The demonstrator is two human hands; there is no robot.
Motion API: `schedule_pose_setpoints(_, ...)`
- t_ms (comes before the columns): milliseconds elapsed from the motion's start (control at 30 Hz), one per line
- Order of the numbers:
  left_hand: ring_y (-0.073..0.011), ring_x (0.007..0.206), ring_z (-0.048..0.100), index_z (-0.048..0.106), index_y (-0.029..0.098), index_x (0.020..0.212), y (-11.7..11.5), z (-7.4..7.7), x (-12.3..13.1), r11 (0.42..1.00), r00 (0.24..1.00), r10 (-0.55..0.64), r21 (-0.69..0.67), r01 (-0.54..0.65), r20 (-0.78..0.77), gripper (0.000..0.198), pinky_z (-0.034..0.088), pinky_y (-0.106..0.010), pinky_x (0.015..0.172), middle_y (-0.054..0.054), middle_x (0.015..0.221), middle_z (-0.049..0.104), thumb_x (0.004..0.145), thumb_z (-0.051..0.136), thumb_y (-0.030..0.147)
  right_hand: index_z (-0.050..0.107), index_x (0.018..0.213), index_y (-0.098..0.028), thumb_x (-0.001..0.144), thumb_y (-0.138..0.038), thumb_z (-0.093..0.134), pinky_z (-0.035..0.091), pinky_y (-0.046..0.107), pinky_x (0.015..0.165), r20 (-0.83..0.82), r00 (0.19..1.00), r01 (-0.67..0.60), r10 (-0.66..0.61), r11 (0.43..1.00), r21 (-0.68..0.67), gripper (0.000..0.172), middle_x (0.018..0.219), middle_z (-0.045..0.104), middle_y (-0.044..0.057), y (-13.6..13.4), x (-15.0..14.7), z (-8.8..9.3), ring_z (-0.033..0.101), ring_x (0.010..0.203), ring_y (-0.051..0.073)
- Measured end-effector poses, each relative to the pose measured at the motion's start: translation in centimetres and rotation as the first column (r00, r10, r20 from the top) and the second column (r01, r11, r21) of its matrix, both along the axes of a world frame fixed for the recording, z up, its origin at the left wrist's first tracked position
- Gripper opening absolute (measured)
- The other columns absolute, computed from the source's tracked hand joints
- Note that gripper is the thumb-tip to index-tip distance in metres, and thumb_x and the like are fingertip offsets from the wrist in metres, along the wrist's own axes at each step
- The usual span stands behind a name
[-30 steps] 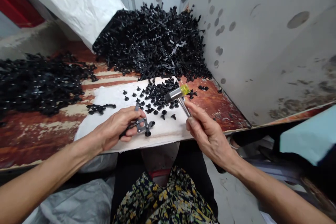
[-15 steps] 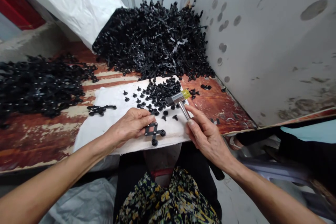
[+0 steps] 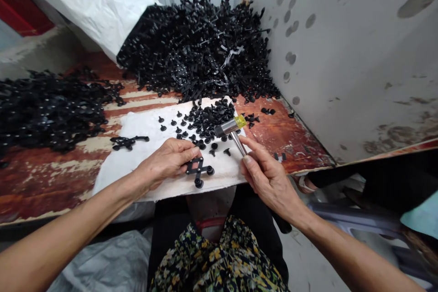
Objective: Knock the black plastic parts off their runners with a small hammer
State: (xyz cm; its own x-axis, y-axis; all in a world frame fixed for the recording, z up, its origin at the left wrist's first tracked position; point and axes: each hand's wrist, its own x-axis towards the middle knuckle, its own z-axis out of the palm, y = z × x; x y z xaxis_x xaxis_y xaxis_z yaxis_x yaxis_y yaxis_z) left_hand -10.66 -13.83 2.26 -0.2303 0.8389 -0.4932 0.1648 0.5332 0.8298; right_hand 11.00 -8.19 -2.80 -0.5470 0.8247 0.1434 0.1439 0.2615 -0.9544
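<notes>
My left hand pinches a black scissor-style linkage by one end, just above the white cloth. Two round knobs sit on the linkage's free ends; the gripped end is hidden by my fingers. In my right hand is a small mallet, held by its metal shaft, with a dark face to the left and a yellow face to the right. The mallet head hovers over loose black knobs heaped on the cloth. Another black linkage lies on the cloth's left edge.
A large mound of black linkages spills from a white sack at the back. Another black pile covers the left of the worn red-brown table. A grey panel stands along the right side. Part of another person shows at far right.
The view has shifted slightly. Both hands keep their grips on the linkage and the mallet, nearly unmoved. At far right, the other person's light-blue clothing has moved right and down.
</notes>
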Motion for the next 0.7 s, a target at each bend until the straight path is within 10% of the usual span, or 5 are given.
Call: schedule_pose_setpoints(700,-0.0043,0.039,0.025,0.053,0.016,0.055,0.36,0.42,0.05,0.992,0.983,-0.121,0.015,0.124,-0.140,0.030,0.015,-0.018,0.039,0.004,0.046,0.041,0.078,0.058,0.034,0.049,0.142,-0.020,0.098,-0.025,0.042,0.049,0.026,0.058,0.043,0.999,-0.005,0.001,0.995,0.100,0.044,0.072,0.055,-0.002,-0.07,0.13,0.02,0.055,0.063,0.012)
